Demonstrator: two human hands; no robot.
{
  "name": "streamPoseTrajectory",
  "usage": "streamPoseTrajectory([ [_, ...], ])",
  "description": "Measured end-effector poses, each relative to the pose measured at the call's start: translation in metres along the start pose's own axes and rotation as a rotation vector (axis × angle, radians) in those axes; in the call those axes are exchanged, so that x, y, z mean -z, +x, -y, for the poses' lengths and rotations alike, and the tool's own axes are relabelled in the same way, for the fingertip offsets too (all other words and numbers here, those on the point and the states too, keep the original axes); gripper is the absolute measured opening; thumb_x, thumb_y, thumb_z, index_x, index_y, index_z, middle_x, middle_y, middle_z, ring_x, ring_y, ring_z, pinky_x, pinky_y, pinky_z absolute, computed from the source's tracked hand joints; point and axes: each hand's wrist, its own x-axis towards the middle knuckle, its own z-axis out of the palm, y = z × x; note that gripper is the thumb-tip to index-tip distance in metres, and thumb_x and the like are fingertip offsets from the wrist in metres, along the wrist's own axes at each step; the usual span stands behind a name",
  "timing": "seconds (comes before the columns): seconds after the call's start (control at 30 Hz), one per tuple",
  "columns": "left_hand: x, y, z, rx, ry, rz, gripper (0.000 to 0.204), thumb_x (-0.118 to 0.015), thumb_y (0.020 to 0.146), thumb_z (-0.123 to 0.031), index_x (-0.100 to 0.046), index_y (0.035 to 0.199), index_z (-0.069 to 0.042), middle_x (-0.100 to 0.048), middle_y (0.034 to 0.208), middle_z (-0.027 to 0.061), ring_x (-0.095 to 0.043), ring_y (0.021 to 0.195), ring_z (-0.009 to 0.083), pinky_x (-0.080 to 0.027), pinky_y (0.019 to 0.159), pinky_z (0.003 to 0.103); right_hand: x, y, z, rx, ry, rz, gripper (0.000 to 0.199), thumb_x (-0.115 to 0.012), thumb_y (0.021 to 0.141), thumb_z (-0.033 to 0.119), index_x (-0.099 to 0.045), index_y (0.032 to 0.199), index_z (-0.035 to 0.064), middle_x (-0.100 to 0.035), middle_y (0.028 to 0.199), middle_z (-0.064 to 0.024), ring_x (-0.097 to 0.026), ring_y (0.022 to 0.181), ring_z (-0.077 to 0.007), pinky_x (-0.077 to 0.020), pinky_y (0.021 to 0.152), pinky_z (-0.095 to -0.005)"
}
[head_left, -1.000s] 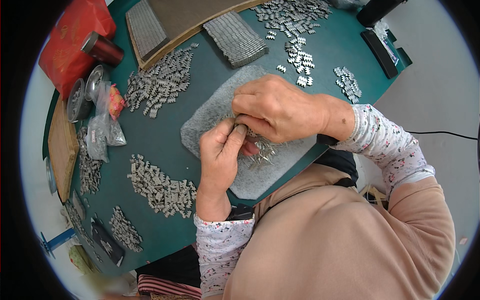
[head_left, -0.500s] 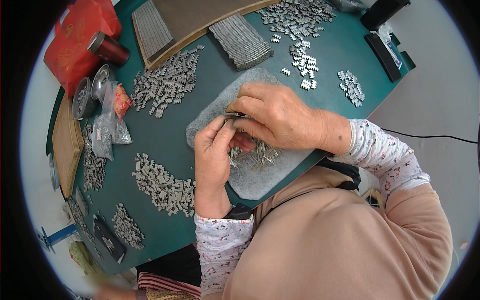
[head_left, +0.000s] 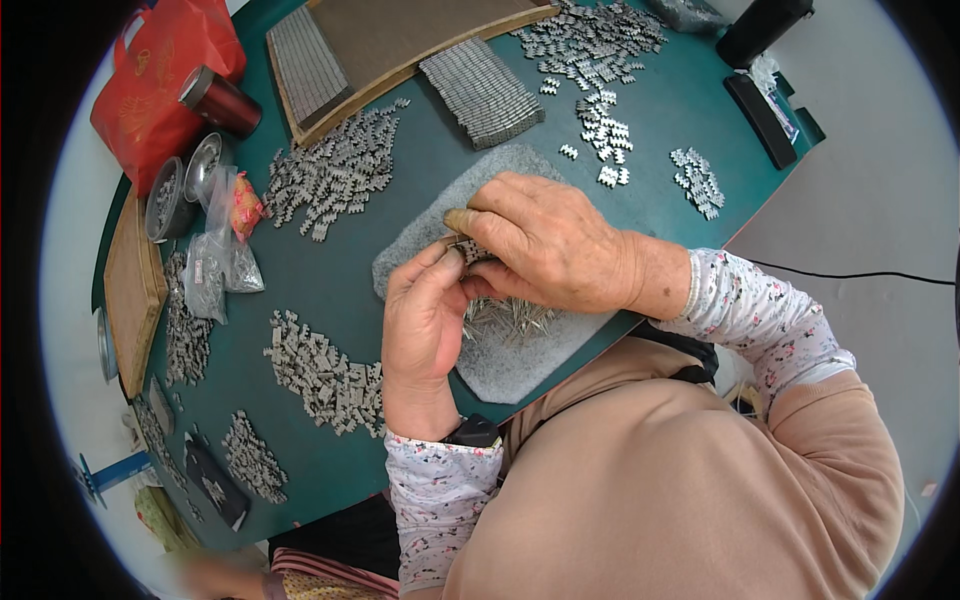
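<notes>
Two hands close on one small piece above a grey mat

Nearest the person, the grey mat (head_left: 505,380) lies on the green table (head_left: 320,275), its near end close to the table's edge. Its fuzzy surface likely keeps the thin pins (head_left: 512,318) from rolling; they lie in a loose heap on it, just under the hands, where the fingertips could get at them easily.

Above the mat, the left hand (head_left: 422,305) grips a toothed metal piece (head_left: 472,250) – thumb pressed down on one end, fingers folded beneath. The right hand (head_left: 550,245) comes from the other side, its fingers closed over the other end of the piece. The two-sided hold probably steadies something so small; whether a pin is also pinched there cannot be told, since the fingers cover the spot.

To the left of the mat, a pile of grey pieces (head_left: 325,378) is spread on the table, close enough, it seems, for the left hand. Beyond the mat's far end stands a block of tightly packed rows (head_left: 483,95), perhaps set edge to edge for neatness. Beyond the mat to the right, loose shiny pieces (head_left: 605,130) trail across the table. Farthest from the mat, a wooden tray (head_left: 400,35) holds more packed rows (head_left: 305,65) against one side – the rim presumably keeping them straight.
</notes>
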Motion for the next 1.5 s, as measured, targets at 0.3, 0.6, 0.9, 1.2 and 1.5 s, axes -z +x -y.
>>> streamPoseTrajectory([
  [0.3,0.010,0.000,0.012,-0.025,0.032,-0.005,0.021,-0.054,0.097,-0.009,-0.063,0.107,0.007,-0.065,0.100,0.0098,-0.063,0.089,0.0171,-0.052,0.080,0.034,-0.001,-0.001,-0.001,0.104,-0.100,0.009,0.037,-0.069,0.062,0.012,-0.059,0.095,-0.0023,-0.055,0.085,-0.0115,-0.057,0.078,-0.0288,-0.0497,0.067,-0.0363],
  [0.6,0.008,0.000,0.008,-0.073,0.006,0.004,0.024,-0.053,0.097,-0.011,-0.063,0.108,0.008,-0.066,0.100,0.0119,-0.064,0.086,0.0185,-0.052,0.077,0.034,0.000,0.003,-0.003,-0.044,0.071,0.015,0.026,-0.072,0.064,0.010,-0.058,0.084,0.0025,-0.054,0.081,-0.0103,-0.058,0.077,-0.0298,-0.0498,0.065,-0.0384],
  [0.9,0.007,0.001,0.004,-0.057,0.087,-0.010,0.026,-0.051,0.098,-0.014,-0.062,0.108,0.008,-0.067,0.096,0.0131,-0.066,0.081,0.0205,-0.055,0.072,0.034,0.004,0.007,-0.010,0.032,0.079,0.012,0.033,-0.077,0.065,0.014,-0.062,0.091,0.0028,-0.057,0.084,-0.0095,-0.059,0.077,-0.0287,-0.0501,0.065,-0.0383],
  [1.2,0.011,0.003,0.004,-0.078,-0.018,0.032,0.026,-0.048,0.095,-0.011,-0.062,0.105,0.008,-0.066,0.095,0.0131,-0.066,0.084,0.0203,-0.057,0.069,0.034,0.004,0.004,-0.005,-0.056,0.109,0.044,0.031,-0.077,0.068,0.015,-0.064,0.093,0.0014,-0.059,0.085,-0.0110,-0.060,0.080,-0.0305,-0.0500,0.066,-0.0391],
  [1.5,0.010,0.004,-0.008,-0.071,0.395,-0.192,0.023,-0.063,0.093,-0.019,-0.069,0.094,0.003,-0.067,0.076,0.0059,-0.064,0.061,0.0127,-0.053,0.052,0.024,0.014,0.021,-0.003,-0.180,0.213,0.157,0.035,-0.075,0.074,0.021,-0.064,0.100,0.0001,-0.061,0.080,-0.0127,-0.061,0.074,-0.0331,-0.0496,0.063,-0.0406],
])
